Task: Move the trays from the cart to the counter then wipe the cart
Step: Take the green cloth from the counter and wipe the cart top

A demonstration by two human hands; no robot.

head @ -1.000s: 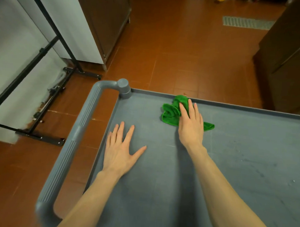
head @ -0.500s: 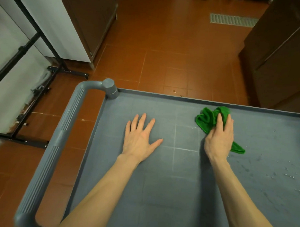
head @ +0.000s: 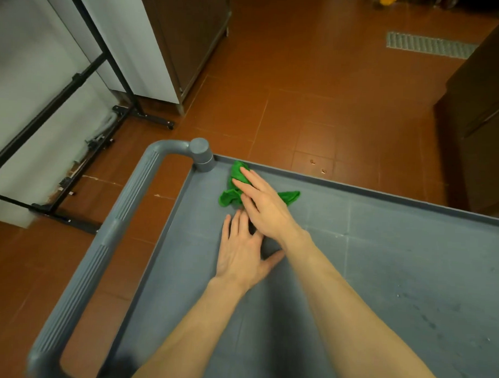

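Observation:
The grey plastic cart (head: 410, 251) fills the lower right of the head view, with no trays on its top shelf. A crumpled green cloth (head: 236, 178) lies in the shelf's far left corner, close to the corner post. My right hand (head: 263, 205) presses flat on the cloth, fingers pointing at that corner, and hides its middle. My left hand (head: 240, 253) rests flat on the shelf just behind, fingers spread, partly under my right wrist.
The cart's ribbed grey handle (head: 99, 257) runs along its left side. A black metal rack frame (head: 77, 78) stands at the left, a brown cabinet (head: 188, 39) beyond it, and another dark cabinet (head: 482, 117) at the right. A floor drain grate (head: 428, 45) sits in the red tiles.
My right hand has swept the green cloth from the shelf's middle left into the far left corner, crossing over my left hand. My left hand has stayed flat on the shelf.

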